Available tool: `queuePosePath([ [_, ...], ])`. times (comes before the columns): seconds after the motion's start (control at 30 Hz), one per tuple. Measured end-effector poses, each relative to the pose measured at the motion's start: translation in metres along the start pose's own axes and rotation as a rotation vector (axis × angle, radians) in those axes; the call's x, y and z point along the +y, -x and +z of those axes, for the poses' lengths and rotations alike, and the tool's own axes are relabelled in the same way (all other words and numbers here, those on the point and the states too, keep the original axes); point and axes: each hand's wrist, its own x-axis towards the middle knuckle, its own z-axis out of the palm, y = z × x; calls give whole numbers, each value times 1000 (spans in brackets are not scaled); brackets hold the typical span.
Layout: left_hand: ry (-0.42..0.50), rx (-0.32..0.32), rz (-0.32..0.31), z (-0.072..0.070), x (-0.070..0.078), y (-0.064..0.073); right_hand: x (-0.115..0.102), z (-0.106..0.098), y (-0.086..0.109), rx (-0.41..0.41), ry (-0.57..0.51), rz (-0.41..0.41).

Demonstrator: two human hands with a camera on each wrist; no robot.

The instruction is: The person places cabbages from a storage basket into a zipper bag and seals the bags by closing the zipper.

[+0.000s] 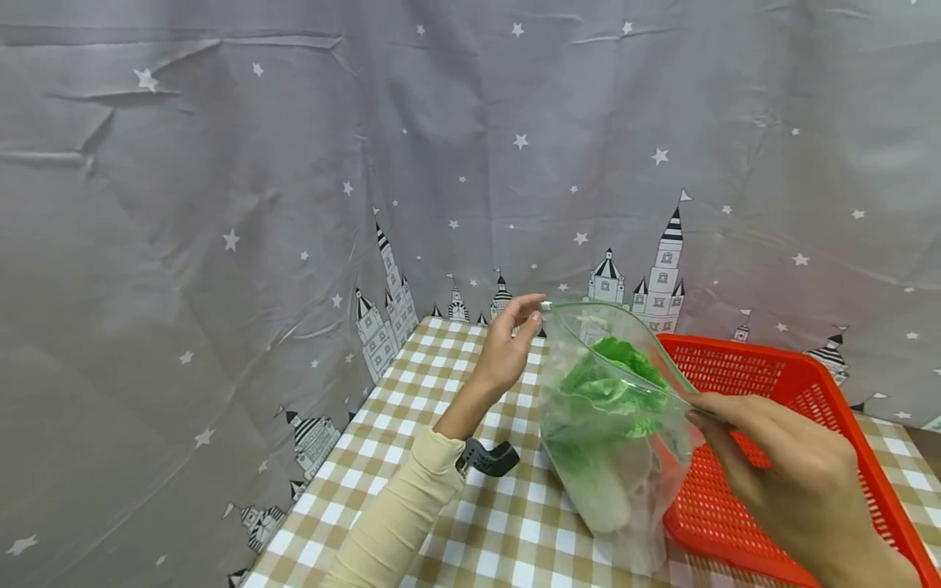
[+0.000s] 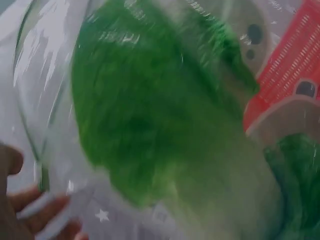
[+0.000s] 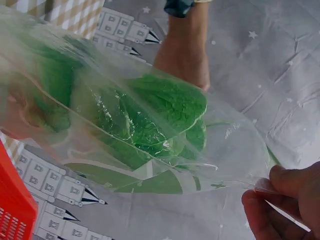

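A clear zip bag (image 1: 647,498) with a green-edged mouth hangs upright over the table, its mouth spread between both hands. Inside stands a Chinese cabbage (image 1: 617,392), green leaves up and pale stalk down; its leaves (image 2: 145,100) fill much of the left wrist view. My left hand (image 1: 509,347) pinches the bag's far left corner, right at the white zip slider (image 1: 546,306). On the opposite side, my right hand (image 1: 790,465) grips the mouth's edge between thumb and fingers, as the right wrist view shows with the thumb (image 3: 287,180) pressed on the film.
A red perforated plastic basket (image 1: 831,392) stands right of the bag, partly behind my right hand. Under everything lies a brown-and-white checked tablecloth (image 1: 412,384). A grey curtain (image 1: 470,147) with stars and castles hangs behind and to the left.
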Motion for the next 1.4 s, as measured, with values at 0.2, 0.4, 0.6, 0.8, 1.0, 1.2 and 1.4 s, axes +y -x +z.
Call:
queuePosePath([
  [0.2,58,-6,10,-6,-8,-6,11,-14,8,5,41,98],
  [0.4,196,-16,10,-27,4,-8,32,-37,18,-80,-13,330],
  [0.6,244,-82,-8,-44,22,-5,54,-45,21,-79,-143,399],
  [0.8,169,-43,81,-40,33,6,61,-35,16,-44,-16,448],
  [1.0,104,11,197,-26,40,14,41,4,-20,38,-79,274],
  [1.2,81,62,272,-12,44,20,13,51,-57,-116,-194,145],
  [1.4,114,119,308,1,44,27,0,78,-67,-256,-214,376],
])
